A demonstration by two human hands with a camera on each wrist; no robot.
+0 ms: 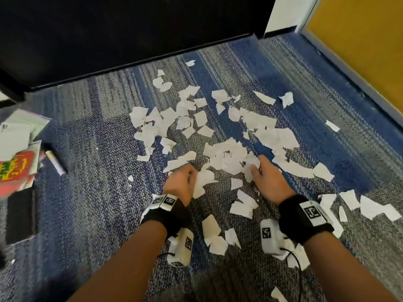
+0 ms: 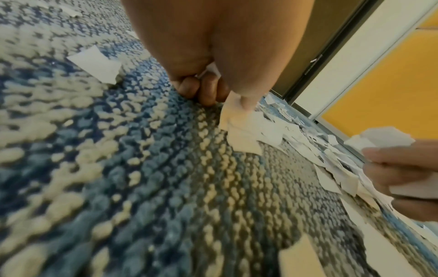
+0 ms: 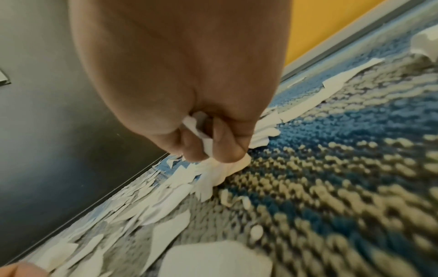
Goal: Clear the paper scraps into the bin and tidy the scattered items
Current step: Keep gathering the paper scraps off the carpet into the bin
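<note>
Several torn white paper scraps (image 1: 229,155) lie scattered over the blue-grey carpet (image 1: 98,192). My left hand (image 1: 192,177) is low on the carpet, its fingers curled round a bunch of scraps (image 1: 204,182). In the left wrist view those curled fingers (image 2: 203,90) pinch scraps (image 2: 237,116) against the thumb. My right hand (image 1: 256,165) grips a crumpled bunch of scraps (image 1: 250,162) at the near edge of the biggest heap. The right wrist view shows a scrap (image 3: 203,138) caught between its curled fingers (image 3: 225,148). No bin is in view.
A black cabinet front (image 1: 109,40) closes off the far side. A yellow panel with a grey frame (image 1: 359,51) runs along the right. At the left lie a heap of booklets and papers (image 1: 19,153), a silver tube (image 1: 55,162) and a flat black item (image 1: 20,214).
</note>
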